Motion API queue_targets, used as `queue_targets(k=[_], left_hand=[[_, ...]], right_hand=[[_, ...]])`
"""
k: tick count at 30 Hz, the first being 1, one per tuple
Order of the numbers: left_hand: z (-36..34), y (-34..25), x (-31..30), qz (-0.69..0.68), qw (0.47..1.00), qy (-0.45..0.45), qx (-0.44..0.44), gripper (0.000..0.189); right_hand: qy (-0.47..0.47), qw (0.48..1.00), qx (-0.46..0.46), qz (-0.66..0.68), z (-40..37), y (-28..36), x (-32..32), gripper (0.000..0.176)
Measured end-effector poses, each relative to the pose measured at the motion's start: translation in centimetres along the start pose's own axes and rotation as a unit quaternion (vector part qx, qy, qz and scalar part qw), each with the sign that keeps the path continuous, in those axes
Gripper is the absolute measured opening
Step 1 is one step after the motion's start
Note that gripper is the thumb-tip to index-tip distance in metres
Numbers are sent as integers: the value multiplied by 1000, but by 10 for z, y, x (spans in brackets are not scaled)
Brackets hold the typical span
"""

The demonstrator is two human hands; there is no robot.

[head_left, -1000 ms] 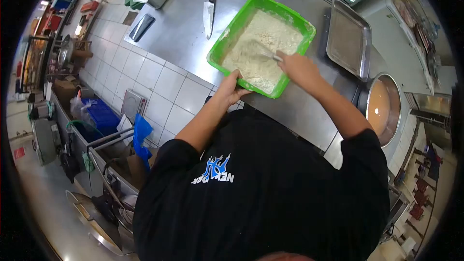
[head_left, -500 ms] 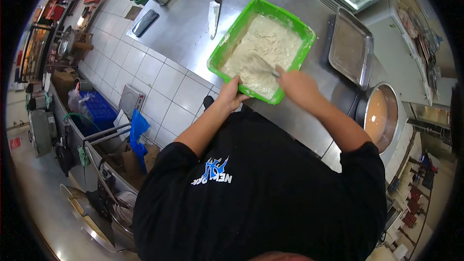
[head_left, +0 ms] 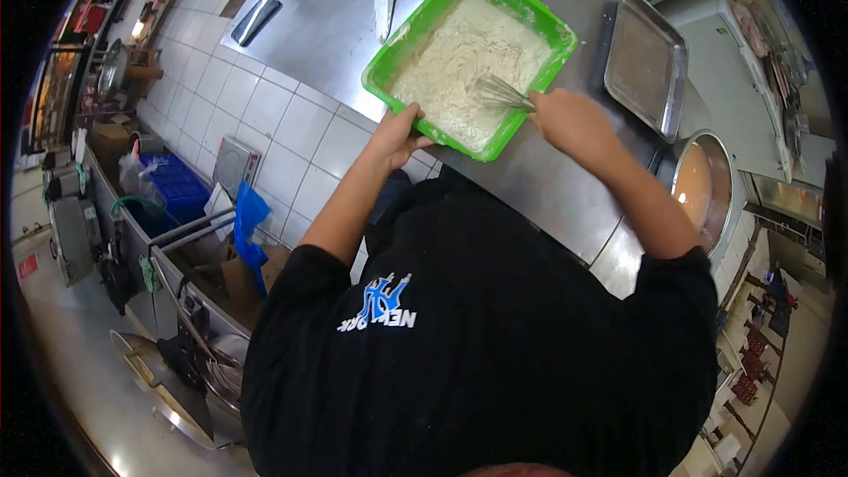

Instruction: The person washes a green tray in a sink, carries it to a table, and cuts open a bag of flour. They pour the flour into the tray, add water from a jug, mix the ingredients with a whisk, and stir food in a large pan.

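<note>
A bright green rectangular tub (head_left: 378, 64) holds thick, pale batter (head_left: 459, 53) with swirl marks on its surface. My left hand (head_left: 397, 136) grips the tub's near left rim, thumb over the edge and fingers beneath. My right hand (head_left: 570, 124) is closed around the handle of a wire whisk (head_left: 500, 92). The whisk's wires rest in the batter near the tub's right side, and its handle is mostly covered by my fingers.
The tub stands on a steel table (head_left: 331, 35). Left of it lie a knife (head_left: 384, 7) and a phone (head_left: 256, 19). At right are a metal tray (head_left: 647, 66) and a large steel bowl (head_left: 720, 185) with orange-brown contents. A blue crate (head_left: 177, 187) sits lower left.
The whisk, blurred before, now shows sharply and sits further right in the batter. My right hand has moved right and up. The tub's near left corner has shifted slightly left.
</note>
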State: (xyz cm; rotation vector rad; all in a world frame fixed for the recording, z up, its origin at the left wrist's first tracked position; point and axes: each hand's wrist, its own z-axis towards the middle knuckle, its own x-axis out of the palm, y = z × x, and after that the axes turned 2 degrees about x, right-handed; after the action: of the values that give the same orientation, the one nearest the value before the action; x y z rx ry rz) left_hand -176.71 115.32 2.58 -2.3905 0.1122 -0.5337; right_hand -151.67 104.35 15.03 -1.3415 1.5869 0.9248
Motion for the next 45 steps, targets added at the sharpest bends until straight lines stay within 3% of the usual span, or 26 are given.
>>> queue_targets(k=[7,9,11,14,17,21,27,30,33,36,39,42,45], left_hand=[[6,3,-7,9,998,56,24,29],[9,4,-7,16,1000,4,4,29],[13,4,-7,-7,1000,16,4,29],[9,5,-4,-23,1000,10,9,29],[5,7,-2,-39,999,12,21,33],[2,4,2,-36,998,33,47,36],[-7,4,5,-11,998,11,53,28],[1,4,1,-8,999,23,40,25],[-1,3,3,-9,1000,1,28,24],[-3,2,4,0,999,-10,39,23],[3,8,5,-25,998,-3,55,24],[8,9,0,-8,999,-4,33,30],[4,7,1,-5,999,-12,36,36]], right_hand=[[103,971,-120,-178,38,6,-94,25],[93,955,-170,-224,43,7,-87,20],[113,938,-240,-221,30,16,-72,21],[54,963,-224,-142,4,11,-31,36],[20,990,-117,-70,-19,26,17,48],[-6,998,-60,9,12,46,23,45],[-87,994,57,37,23,7,30,42],[11,995,90,30,-18,21,32,40],[-20,997,29,62,-16,47,24,38],[-79,988,74,107,25,21,36,36],[-26,988,136,62,-3,29,35,43],[-2,998,36,59,-22,62,25,34],[-33,996,27,83,17,52,17,36]])
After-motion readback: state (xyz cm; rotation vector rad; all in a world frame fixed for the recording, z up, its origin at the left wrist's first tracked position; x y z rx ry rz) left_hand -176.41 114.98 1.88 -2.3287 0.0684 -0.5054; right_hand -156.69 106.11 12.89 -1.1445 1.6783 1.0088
